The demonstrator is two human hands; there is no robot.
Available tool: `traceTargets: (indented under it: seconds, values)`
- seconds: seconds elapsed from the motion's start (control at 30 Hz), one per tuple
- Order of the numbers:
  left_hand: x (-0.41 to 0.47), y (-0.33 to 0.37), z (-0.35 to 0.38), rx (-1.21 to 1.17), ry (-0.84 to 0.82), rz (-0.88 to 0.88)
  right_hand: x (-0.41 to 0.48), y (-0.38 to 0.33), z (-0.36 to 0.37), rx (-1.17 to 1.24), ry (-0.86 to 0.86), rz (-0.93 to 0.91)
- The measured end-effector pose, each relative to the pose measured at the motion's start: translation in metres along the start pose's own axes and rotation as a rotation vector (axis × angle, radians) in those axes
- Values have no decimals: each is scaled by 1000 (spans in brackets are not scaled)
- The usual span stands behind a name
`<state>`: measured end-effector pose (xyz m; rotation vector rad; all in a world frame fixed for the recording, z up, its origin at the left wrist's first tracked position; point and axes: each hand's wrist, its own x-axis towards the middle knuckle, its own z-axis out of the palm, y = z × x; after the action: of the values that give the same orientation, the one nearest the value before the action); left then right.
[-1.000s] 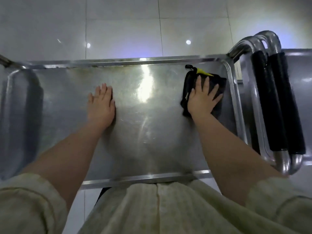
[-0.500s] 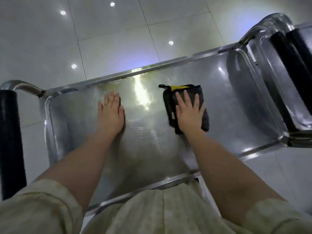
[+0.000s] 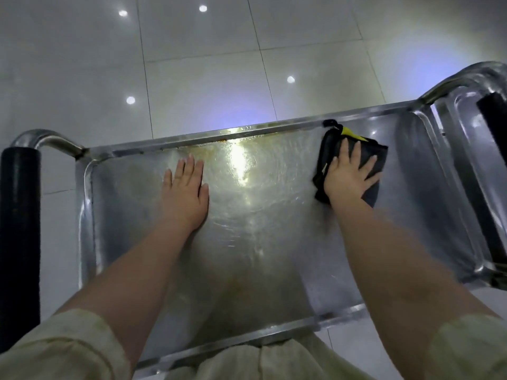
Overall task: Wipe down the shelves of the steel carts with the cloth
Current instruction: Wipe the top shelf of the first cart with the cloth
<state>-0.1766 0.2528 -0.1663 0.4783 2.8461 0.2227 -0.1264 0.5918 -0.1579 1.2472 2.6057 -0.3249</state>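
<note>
Tiled floor (image 3: 82,64) lay beyond steel shelf (image 3: 274,256). Left hand (image 3: 184,197) rested flat, fingers straight and together. Right hand (image 3: 348,176), fingers spread, pressed dark cloth (image 3: 373,157) near far rim.

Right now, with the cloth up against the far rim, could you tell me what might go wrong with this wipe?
1. Brownish residue along the far rim sits between the hands. The cloth, pressed under the right hand, lies to its right, so the residue may get missed.
2. The cloth's black loop lies against the rim and could snag there.
3. The left hand rests flat on the shelf and may leave prints on the steel.
</note>
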Motion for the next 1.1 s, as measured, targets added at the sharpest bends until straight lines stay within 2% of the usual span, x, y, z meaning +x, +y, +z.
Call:
traceTargets:
  seconds: [0.07,0.17,0.23,0.3,0.37,0.47,0.53,0.6,0.67,0.7,0.77,0.87,0.93,1.0,1.1]
  values:
    - [1,-1,1,-17,3,1,-11,-49,12,-28,26,-115]
    - [0,-2,2,-21,18,0,-68,-120,38,-104,4,-493]
    - [0,-2,1,-24,28,-3,-105,-142,51,-167,-54,-796]
    - [-1,0,1,-16,34,-4,-104,-142,51,-187,-94,-932]
    - [0,1,2,-18,30,-13,-77,-127,44,-153,-56,-854]
    - [0,3,4,-15,26,-25,-18,-80,24,-54,64,-445]
    - [0,4,5,-14,24,-28,19,-47,6,40,81,-162]
    - [0,4,6,-22,28,-33,38,-39,-4,84,35,-20]
    - [0,2,7,-33,21,-29,29,-62,2,48,61,-62]
    - [-1,0,7,-40,23,-25,16,-83,10,7,74,-157]
    - [-1,-3,6,-69,61,-39,-21,-137,30,-80,48,-442]
    - [-4,-7,5,-82,168,-173,-91,-202,56,-193,-58,-878]
    - [-5,-6,4,-99,167,-248,-109,-213,60,-226,-101,-1026]
    - [-2,-5,6,-103,139,-262,-96,-202,55,-197,-67,-999]
    - [0,-1,11,-80,69,-237,-51,-155,37,-119,3,-716]
